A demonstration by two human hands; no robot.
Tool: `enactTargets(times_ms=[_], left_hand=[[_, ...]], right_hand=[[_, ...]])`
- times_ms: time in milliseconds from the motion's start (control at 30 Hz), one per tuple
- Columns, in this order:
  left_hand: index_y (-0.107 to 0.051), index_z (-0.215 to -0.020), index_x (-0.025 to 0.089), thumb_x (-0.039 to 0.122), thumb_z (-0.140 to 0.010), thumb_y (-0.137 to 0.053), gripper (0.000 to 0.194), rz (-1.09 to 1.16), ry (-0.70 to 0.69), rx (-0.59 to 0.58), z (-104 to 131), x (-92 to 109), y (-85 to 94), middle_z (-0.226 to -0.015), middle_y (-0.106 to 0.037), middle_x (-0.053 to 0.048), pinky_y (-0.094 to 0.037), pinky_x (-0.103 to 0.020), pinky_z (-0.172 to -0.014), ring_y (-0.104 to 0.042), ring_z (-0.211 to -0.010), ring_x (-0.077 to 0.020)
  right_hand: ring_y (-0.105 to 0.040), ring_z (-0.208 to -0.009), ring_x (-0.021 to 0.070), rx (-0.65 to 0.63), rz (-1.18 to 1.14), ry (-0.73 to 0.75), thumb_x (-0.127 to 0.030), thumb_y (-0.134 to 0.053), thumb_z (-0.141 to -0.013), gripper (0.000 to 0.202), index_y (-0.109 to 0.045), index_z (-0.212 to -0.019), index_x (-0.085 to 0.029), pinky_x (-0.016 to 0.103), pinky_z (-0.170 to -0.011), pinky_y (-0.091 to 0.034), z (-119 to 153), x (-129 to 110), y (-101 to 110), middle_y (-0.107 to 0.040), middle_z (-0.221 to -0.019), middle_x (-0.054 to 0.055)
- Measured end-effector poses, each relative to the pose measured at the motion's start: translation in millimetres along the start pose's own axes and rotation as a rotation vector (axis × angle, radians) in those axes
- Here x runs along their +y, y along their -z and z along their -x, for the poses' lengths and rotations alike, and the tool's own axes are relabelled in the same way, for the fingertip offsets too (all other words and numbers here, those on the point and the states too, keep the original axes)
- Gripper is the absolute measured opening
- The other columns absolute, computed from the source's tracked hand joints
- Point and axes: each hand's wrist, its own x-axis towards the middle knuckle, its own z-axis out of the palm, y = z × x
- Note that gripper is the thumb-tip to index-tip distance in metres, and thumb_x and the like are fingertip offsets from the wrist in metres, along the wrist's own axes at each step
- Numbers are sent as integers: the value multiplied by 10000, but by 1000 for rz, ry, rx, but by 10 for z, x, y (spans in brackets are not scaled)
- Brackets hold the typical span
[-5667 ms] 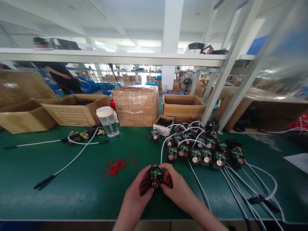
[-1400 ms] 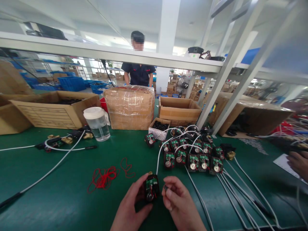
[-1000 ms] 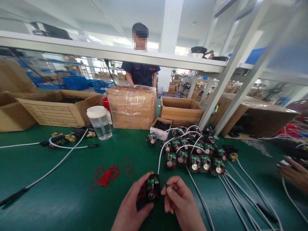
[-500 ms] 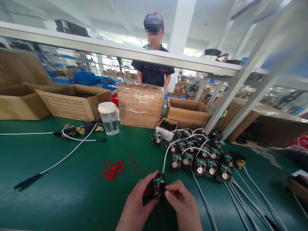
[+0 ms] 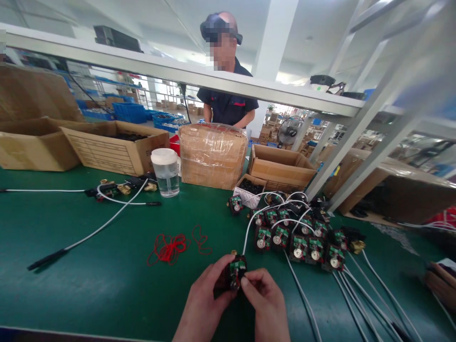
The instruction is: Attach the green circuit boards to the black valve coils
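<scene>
My left hand [image 5: 208, 292] is wrapped around the left side of a small black unit with a green circuit board [image 5: 236, 270], thumb below and fingers above. My right hand [image 5: 266, 294] is closed in a pinch at the unit's right edge; what sits between those fingertips is too small to make out. A white cable rises behind the unit. To the left lies a loose bundle of thin red wires [image 5: 170, 248], with a few strands [image 5: 202, 240] apart from it. Several similar units with green boards and round silvery parts [image 5: 299, 247] stand grouped at the right.
A lidded water jug [image 5: 166, 178] and cardboard boxes [image 5: 213, 159] line the back of the green table [image 5: 107, 289]. White cables [image 5: 103, 225] lie left and right. A co-worker [image 5: 228, 104] stands opposite; another person's hand [image 5: 441, 285] is at the far right.
My right fingertips have shifted slightly up and inward over the unit's right side. The view has tilted a little, and the co-worker's head has turned and moved left.
</scene>
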Motion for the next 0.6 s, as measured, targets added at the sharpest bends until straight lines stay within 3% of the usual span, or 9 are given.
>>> enactTargets(times_ms=[300, 467, 600], left_hand=[[-675, -1236, 377, 85, -667, -651, 640, 3, 20, 14, -13, 76, 20, -1197, -748, 37, -585, -287, -928, -744, -993, -175], [-677, -1240, 344, 105, -667, -661, 621, 0, 30, 9, -27, 109, 16, -1211, -746, 21, -582, -302, -945, -744, -999, -182], [-660, -1267, 331, 126, -694, -655, 609, -29, 18, 1, -27, 106, 16, -1242, -736, 11, -578, -327, -964, -739, -1025, -189]], right_hand=[[-489, -647, 157, 87, -59, -25, -375, -821, -702, 254, -639, -688, -198, 261, -638, -404, 60, -91, -133, -572, -641, -30], [-496, -652, 152, 48, -66, -40, -333, -785, -721, 217, -616, -687, -201, 256, -642, -415, 50, -131, -133, -558, -651, -37], [-556, -704, 178, -2, -63, 5, -344, -741, -752, 162, -669, -816, -214, 280, -674, -458, 51, -141, -148, -610, -731, -14]])
